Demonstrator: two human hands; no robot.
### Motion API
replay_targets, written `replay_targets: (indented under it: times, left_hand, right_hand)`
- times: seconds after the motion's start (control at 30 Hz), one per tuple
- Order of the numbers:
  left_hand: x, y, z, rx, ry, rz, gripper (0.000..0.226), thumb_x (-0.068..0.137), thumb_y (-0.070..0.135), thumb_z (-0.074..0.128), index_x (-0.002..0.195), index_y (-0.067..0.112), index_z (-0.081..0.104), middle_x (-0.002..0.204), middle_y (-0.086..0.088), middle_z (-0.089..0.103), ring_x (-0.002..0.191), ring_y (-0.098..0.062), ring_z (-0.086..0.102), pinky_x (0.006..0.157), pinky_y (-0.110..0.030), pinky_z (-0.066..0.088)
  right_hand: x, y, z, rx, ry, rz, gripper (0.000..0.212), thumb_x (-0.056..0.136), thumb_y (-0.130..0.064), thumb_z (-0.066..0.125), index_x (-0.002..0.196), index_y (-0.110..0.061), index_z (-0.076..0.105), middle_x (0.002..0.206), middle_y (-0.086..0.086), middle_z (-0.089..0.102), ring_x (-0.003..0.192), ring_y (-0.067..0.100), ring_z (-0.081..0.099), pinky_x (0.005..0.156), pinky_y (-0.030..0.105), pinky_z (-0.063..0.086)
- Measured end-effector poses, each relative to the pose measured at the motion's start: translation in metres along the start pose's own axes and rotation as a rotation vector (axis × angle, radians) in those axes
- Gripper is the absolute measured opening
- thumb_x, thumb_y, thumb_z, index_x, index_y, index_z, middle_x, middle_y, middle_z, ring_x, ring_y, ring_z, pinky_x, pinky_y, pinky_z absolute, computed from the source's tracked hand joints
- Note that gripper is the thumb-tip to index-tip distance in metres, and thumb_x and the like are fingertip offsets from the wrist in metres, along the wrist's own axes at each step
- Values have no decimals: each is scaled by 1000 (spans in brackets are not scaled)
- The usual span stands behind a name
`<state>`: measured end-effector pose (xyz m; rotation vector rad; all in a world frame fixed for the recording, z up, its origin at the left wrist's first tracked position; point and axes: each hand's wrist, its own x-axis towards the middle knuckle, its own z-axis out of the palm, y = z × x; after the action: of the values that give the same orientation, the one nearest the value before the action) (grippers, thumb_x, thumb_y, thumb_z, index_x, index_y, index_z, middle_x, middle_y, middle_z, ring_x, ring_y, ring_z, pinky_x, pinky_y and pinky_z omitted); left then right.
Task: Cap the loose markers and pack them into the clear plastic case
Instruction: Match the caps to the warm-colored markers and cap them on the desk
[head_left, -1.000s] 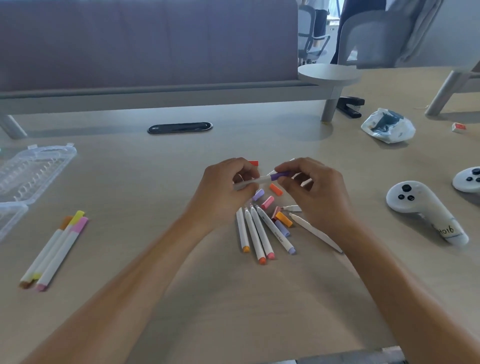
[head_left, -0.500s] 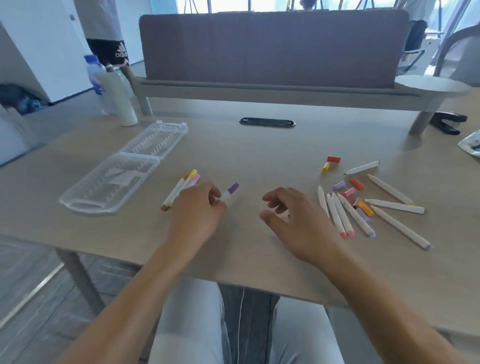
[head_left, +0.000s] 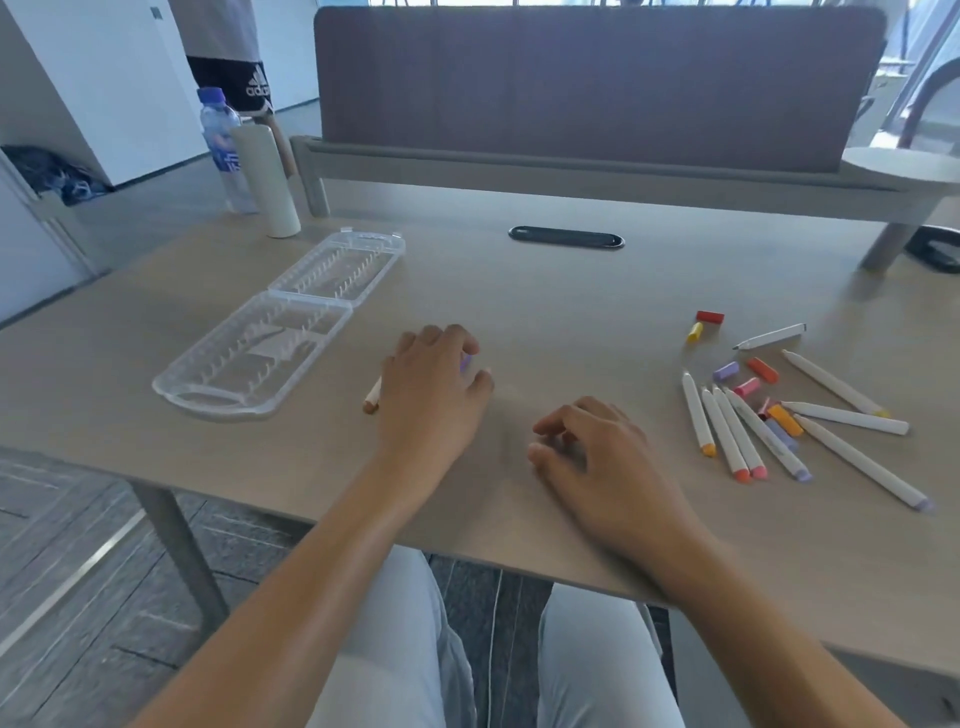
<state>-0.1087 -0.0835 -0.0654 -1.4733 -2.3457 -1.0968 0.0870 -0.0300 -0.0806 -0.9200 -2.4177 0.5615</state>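
Note:
The clear plastic case (head_left: 208, 410) lies open on the left of the table, its lid (head_left: 340, 265) folded back; I see no markers in it. My left hand (head_left: 434, 395) rests palm down just right of the case, fingers closed over a marker whose purple cap (head_left: 465, 362) peeks out. A brown marker end (head_left: 371, 401) sticks out from under that hand. My right hand (head_left: 597, 462) hovers loosely curled and holds nothing. Several loose markers (head_left: 737, 431) and loose caps (head_left: 726, 371) lie at the right, with a red cap (head_left: 709, 316) and a yellow cap (head_left: 694, 331) behind them.
A water bottle (head_left: 221, 135) and a white cylinder (head_left: 266, 182) stand at the table's far left corner. A black cable slot (head_left: 566, 239) sits mid-table before the grey divider (head_left: 597, 88). A stapler (head_left: 935, 249) is far right. A person (head_left: 223, 52) stands beyond the table.
My view swung left from the marker pile toward the case. My left hand carried the purple-capped marker left and lowered it onto the capped markers beside the case. My right hand let go and stayed back.

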Motion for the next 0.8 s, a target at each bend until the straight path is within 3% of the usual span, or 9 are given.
replay_targets:
  times: [0.13, 0.3, 0.6, 0.8]
  left_hand:
    - [-10, 15, 6, -239, -43, 109, 19, 82, 24, 75, 100, 23, 68, 94, 7, 64, 94, -16, 58, 84, -43, 51]
    - [-19, 45, 19, -346, -97, 177, 15, 85, 23, 75, 99, 21, 70, 93, 8, 65, 90, -13, 61, 80, -36, 52]
    - [-30, 122, 71, -394, -300, 166, 11, 83, 29, 74, 91, 24, 70, 88, 8, 65, 86, -13, 62, 82, -39, 53]
    - [-33, 145, 87, -356, -352, 147, 15, 83, 28, 76, 95, 22, 70, 89, 8, 65, 87, -16, 62, 81, -39, 54]
  right_hand:
    - [-5, 11, -14, -21, 23, 45, 18, 97, -41, 66, 111, -31, 70, 100, -19, 60, 102, 8, 56, 87, 30, 45]
    - [-29, 27, -39, -49, 108, 118, 18, 99, -43, 63, 110, -32, 72, 103, -24, 60, 102, 3, 56, 87, 31, 48]
    - [-88, 88, -94, -48, 340, 315, 5, 94, -32, 71, 97, -31, 75, 100, -20, 63, 101, 9, 60, 83, 31, 45]
    - [-106, 114, -113, -53, 374, 403, 2, 94, -32, 70, 96, -32, 73, 97, -19, 61, 101, 11, 60, 77, 27, 39]
